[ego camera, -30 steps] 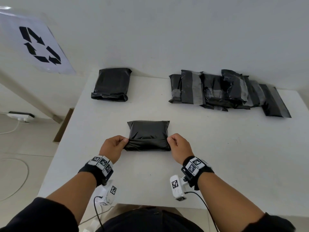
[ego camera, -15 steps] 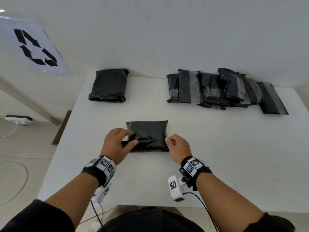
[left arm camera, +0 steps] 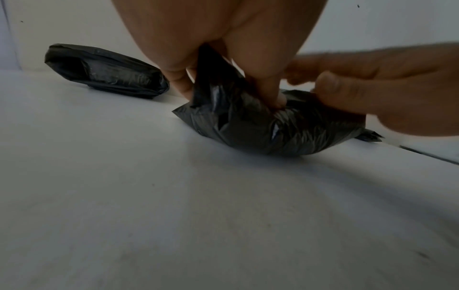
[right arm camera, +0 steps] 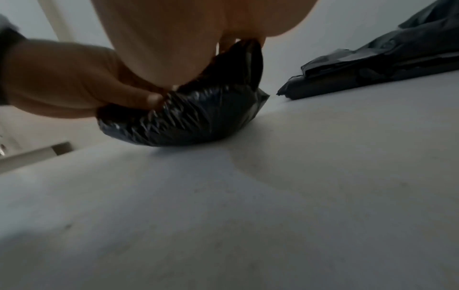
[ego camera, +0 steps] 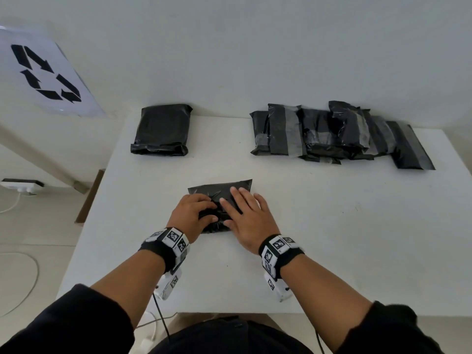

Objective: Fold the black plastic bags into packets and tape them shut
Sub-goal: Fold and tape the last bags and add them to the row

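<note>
We had the crumpled black plastic bag packet (ego camera: 219,192) lying near the middle of the white bench (ego camera: 332,238), toward the near edge. Our left hand (ego camera: 190,217) pinched a fold of its plastic between curled fingers (left arm camera: 270,86), while our right hand (ego camera: 249,221) lay spread flat on top, pressing it down. A plain black folded packet (ego camera: 162,132) sat far left, and a row of grey-taped black packets (ego camera: 337,135) far right.

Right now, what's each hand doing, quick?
Left hand: fingers curled, pinching a fold of the bag.
Right hand: open, fingers straight, pressing flat on the bag.
</note>
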Available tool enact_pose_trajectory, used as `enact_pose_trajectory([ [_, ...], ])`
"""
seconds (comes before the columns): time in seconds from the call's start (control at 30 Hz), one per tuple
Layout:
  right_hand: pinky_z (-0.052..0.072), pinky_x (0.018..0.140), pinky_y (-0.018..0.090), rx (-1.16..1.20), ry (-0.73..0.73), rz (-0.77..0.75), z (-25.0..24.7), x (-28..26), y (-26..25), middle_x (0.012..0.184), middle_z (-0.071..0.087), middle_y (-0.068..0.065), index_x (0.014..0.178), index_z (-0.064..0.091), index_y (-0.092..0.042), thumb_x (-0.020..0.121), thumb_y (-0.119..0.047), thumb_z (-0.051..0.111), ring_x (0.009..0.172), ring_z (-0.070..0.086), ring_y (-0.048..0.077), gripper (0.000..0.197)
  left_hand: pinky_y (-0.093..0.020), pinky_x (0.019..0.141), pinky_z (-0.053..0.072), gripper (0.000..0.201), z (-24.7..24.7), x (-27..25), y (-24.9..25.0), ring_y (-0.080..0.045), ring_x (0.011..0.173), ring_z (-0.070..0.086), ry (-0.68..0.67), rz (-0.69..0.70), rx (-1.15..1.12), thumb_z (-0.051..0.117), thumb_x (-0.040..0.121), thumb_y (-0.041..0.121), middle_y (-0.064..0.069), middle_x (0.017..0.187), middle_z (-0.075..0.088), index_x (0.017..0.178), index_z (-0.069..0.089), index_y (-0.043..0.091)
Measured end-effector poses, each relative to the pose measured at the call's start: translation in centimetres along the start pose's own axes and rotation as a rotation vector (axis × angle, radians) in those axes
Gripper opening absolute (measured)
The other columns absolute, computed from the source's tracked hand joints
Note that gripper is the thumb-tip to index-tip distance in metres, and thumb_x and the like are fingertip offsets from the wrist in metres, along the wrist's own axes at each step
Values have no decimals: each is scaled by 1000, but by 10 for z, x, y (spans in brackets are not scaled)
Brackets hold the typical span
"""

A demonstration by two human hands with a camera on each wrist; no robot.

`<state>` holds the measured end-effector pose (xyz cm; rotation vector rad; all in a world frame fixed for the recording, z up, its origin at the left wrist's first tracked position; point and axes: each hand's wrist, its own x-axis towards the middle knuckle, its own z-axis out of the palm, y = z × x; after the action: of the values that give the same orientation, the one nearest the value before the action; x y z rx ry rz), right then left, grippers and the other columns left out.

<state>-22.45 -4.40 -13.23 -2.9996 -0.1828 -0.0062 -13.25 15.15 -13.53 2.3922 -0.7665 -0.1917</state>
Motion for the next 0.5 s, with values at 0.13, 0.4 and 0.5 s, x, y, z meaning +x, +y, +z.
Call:
enact_pose_trajectory([
  [0.13, 31, 111, 45, 65, -111, 26, 5, 8, 14, 164, 19, 0, 152, 27, -38, 101, -56, 14, 149, 16, 24, 56, -28, 87, 45, 41, -9, -11, -8, -12, 99, 52, 77, -129, -106, 84, 72, 36, 6, 108, 53, 107, 63, 27],
  [0.4, 47, 97, 43, 196, -88, 14, 6, 14, 22, 161, 26, -3, 148, 40, -38, 97, -57, 16, 148, 20, 22, 59, -19, 67, 42, 38, -15, -49, -26, -10, 70, 52, -111, -454, -460, 92, 62, 19, -5, 89, 61, 89, 65, 19],
  [0.5, 48, 98, 44, 235, -75, 14, 6, 15, 22, 160, 29, -2, 146, 43, -37, 98, -57, 19, 146, 22, 22, 58, -20, 69, 42, 25, -14, -48, -25, -16, 78, 54, -89, -416, -527, 82, 76, 9, -9, 96, 58, 69, 67, 28],
])
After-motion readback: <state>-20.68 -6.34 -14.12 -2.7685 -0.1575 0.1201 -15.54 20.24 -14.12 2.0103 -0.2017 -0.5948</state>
